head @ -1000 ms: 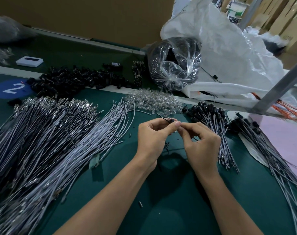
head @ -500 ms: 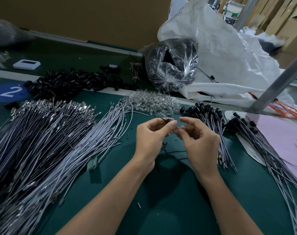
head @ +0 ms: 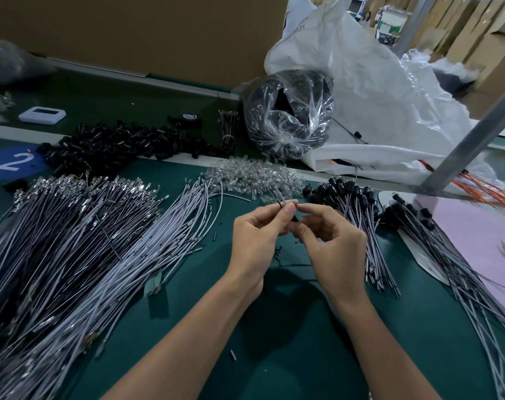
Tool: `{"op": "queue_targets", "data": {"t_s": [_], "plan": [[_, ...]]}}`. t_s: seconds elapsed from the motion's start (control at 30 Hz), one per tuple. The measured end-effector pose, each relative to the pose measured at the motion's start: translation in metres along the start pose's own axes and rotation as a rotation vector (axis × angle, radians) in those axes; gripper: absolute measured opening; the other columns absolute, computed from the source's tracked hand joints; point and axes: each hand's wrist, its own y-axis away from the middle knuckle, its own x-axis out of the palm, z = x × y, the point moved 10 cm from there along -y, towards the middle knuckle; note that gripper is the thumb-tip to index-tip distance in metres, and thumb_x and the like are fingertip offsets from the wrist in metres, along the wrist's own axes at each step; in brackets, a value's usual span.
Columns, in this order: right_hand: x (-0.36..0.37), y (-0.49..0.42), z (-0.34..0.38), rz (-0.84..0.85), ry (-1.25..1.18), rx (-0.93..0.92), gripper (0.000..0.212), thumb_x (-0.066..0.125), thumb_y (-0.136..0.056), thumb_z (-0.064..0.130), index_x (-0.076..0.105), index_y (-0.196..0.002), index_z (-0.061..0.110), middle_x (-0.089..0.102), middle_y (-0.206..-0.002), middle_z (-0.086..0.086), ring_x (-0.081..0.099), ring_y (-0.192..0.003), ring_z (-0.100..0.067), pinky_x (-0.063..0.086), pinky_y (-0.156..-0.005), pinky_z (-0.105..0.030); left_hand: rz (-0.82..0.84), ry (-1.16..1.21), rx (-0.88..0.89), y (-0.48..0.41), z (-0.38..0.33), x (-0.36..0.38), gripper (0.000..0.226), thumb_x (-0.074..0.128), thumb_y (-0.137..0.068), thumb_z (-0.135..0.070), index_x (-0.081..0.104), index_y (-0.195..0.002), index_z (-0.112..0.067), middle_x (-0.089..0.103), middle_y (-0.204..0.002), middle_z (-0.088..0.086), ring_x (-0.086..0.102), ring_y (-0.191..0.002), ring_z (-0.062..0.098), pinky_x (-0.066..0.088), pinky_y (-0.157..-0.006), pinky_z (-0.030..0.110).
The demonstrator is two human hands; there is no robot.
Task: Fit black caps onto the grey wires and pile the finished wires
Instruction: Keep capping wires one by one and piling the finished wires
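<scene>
**Cap fit in mid-air: tiny, floppy parts, keep the grip short**

Both hands are up over the middle of the green worktop (head: 274,356), almost touching each other. The left hand (head: 255,243) pinches a grey wire (head: 276,195) between thumb and forefinger, and its thin tip sticks out above the thumb. The right hand (head: 335,249) is curled in, thumb and forefinger closed on what I read as a black cap (head: 295,218) (small and half hidden, so not certain).

My read on handling:
- The wire is near weightless and limp along its length. I'd hold it close behind the tip so the free end stays stiff enough to push.
- The tip looks thin and bendable, so push straight with no side load.
- The cap is small, hard and smooth, so likely to slip. I'd pinch its sides and leave the bore clear.
- Seating force looks low, fingertip only.

Stock: the uncapped wires (head: 159,241) fan out towards the left edge, and the loose caps (head: 115,145) are heaped at the far left. The finished pile (head: 361,232) lies just right of the hands, capped ends facing the far edge, so it's a short drop.
</scene>
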Motion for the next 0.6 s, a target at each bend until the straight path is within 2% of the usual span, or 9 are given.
{"op": "queue_targets", "data": {"t_s": [0.13,0.3,0.43,0.6], "plan": [[0.004,0.000,0.002,0.031,0.060,-0.050,0.013,0.078,-0.081,0.011,0.076,-0.094,0.013,0.073,-0.081,0.007,0.069,-0.075,-0.005,0.054,-0.070,-0.020,0.011,-0.022,0.014,-0.002,-0.003,-0.003,0.011,0.073,-0.084,-0.010,0.078,-0.088,-0.019,0.076,-0.090,0.002,0.069,-0.088,0.013,0.053,-0.077,0.022],[0.001,-0.001,-0.003,-0.004,0.058,-0.020,0.013,0.080,-0.079,0.009,0.075,-0.090,0.014,0.072,-0.080,0.005,0.067,-0.073,-0.006,0.053,-0.069,-0.019,-0.044,0.017,0.040,-0.007,-0.012,-0.017,0.007,0.076,-0.079,-0.015,0.079,-0.076,-0.020,0.074,-0.080,-0.002,0.061,-0.073,0.010,0.053,-0.070,0.022],[0.000,-0.001,-0.003,-0.008,0.058,-0.018,0.015,0.080,-0.079,0.007,0.074,-0.090,0.014,0.071,-0.080,0.005,0.065,-0.072,-0.006,0.052,-0.069,-0.020,-0.069,-0.019,0.077,-0.007,-0.015,-0.020,0.005,0.076,-0.082,-0.013,0.076,-0.080,-0.018,0.073,-0.075,-0.004,0.063,-0.066,0.008,0.053,-0.066,0.020],[0.003,-0.001,-0.007,0.040,0.039,0.020,0.013,0.076,-0.083,0.009,0.070,-0.093,0.015,0.067,-0.086,0.005,0.064,-0.076,-0.010,0.054,-0.073,-0.030,-0.077,-0.070,0.113,-0.006,-0.019,-0.020,0.002,0.074,-0.085,-0.013,0.074,-0.083,-0.014,0.073,-0.075,-0.002,0.065,-0.065,0.009,0.054,-0.066,0.021]]}}
